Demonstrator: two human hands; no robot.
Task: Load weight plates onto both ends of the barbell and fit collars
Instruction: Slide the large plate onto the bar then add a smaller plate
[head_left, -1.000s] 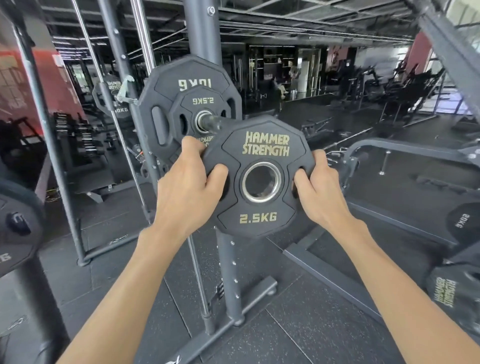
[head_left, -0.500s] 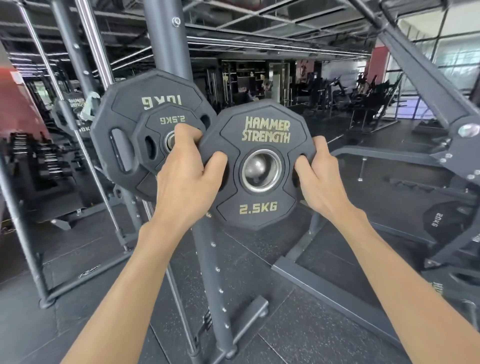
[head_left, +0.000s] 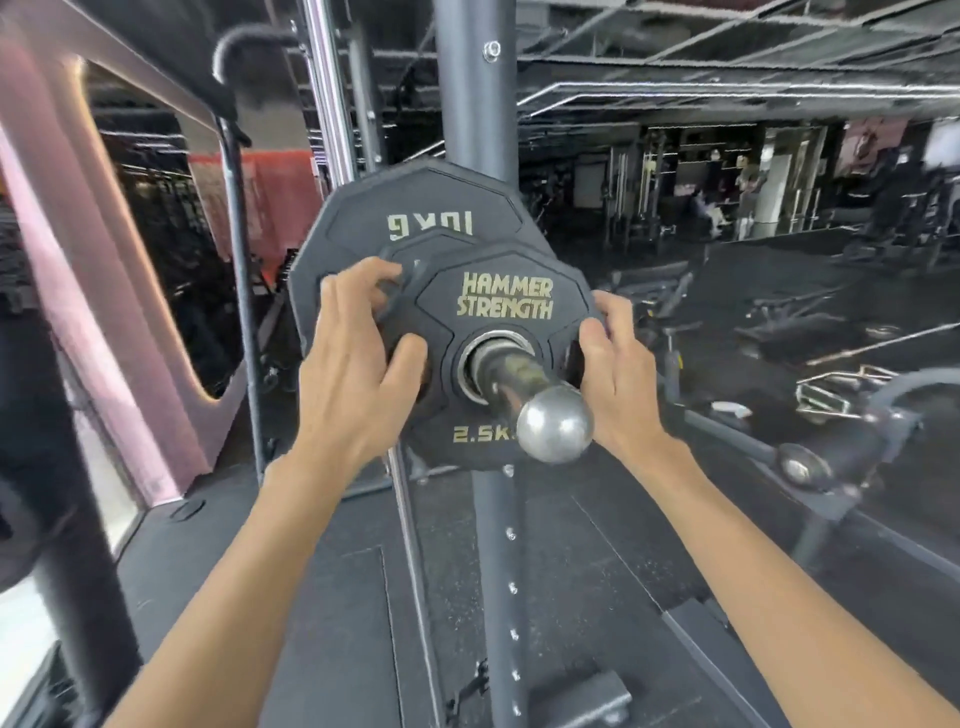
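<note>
On the barbell sleeve (head_left: 511, 371), outboard of the 10 kg plate (head_left: 363, 228), your left hand (head_left: 358, 364) and right hand (head_left: 613, 374) grip a threaded 2.5 kg plate (head_left: 504, 301); collar not yet fitted.

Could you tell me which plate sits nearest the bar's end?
The front 2.5KG plate, lettered HAMMER STRENGTH; another small plate and the 10KG plate sit behind it.
</note>
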